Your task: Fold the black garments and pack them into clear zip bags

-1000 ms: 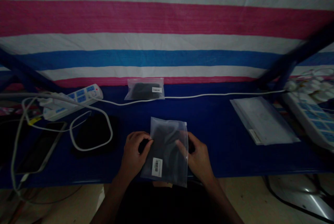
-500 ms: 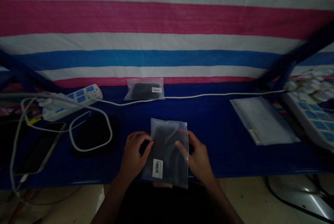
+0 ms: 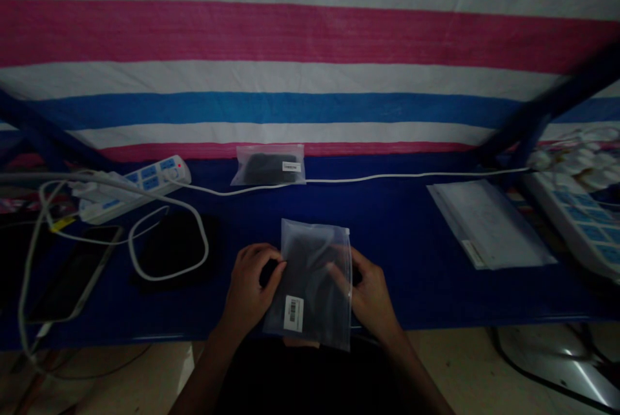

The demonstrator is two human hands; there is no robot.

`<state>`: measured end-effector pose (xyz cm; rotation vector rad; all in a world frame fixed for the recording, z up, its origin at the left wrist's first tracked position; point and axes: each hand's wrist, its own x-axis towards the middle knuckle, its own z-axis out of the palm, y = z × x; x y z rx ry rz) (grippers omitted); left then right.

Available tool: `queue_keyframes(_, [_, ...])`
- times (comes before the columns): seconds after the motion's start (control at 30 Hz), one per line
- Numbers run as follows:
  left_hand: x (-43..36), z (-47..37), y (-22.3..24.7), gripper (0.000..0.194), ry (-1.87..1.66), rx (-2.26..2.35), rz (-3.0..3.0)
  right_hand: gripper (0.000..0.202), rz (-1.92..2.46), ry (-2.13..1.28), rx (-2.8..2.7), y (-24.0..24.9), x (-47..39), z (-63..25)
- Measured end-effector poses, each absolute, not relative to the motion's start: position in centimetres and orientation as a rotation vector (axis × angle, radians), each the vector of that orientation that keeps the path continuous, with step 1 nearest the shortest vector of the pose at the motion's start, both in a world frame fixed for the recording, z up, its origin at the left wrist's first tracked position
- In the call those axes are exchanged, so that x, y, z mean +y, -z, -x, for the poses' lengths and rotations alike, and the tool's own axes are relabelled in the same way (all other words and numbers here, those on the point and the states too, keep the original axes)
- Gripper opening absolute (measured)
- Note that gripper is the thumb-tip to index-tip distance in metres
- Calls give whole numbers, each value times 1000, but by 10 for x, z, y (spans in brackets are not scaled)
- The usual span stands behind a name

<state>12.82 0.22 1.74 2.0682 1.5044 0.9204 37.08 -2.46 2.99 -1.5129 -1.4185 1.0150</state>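
Observation:
A translucent zip bag (image 3: 310, 286) with something dark inside is held over the front edge of the blue table, a white barcode label on its lower left. My left hand (image 3: 254, 283) pinches the bag's left edge between thumb and fingertips. My right hand (image 3: 368, 289) grips the right side; its thumb shows through the plastic, so it seems to be inside the bag or behind its front film. The small zip slider sits at the upper right corner. What the dark content is, I cannot make out.
Against the striped sheet lies another labelled bag (image 3: 269, 166) with dark content. Flat clear bags (image 3: 489, 224) rest to the right. Power strips (image 3: 145, 186) stand at both ends, with a white cable across the back. At left are a phone (image 3: 75, 276) and a black item (image 3: 172, 247).
The bag has shifted very slightly to the right and down. Both hands keep nearly the same hold.

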Motion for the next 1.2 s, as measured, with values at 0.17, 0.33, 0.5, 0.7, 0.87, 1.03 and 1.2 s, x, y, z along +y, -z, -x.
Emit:
queue_keyframes(0.17, [2,-128,-17,8,-933,1499,-2064,33,1489,-1040,-1352,-28,-24,-370])
queue_keyframes(0.33, [1,-128,-16,12,-977,1523,-1978,30,1499,-1025,-1292,-26,-23,-367])
queue_keyframes(0.5, [1,-128,-18,14,-1014,1527,-1918,29,1565,-891,-1325,-26,-22,-366])
queue_keyframes(0.7, [1,-126,-20,15,-1150,1565,-1835,38,1631,-780,-1343,-25,-22,-365])
queue_keyframes(0.87, [1,-126,-20,16,-1170,1595,-1820,47,1658,-716,-1316,-23,-23,-366])
queue_keyframes(1.03, [2,-126,-20,16,-1188,1617,-1808,50,1686,-659,-1293,-22,-23,-368])
queue_keyframes(1.2, [2,-125,-20,15,-1214,1618,-1829,49,1693,-642,-1262,-23,-23,-368])
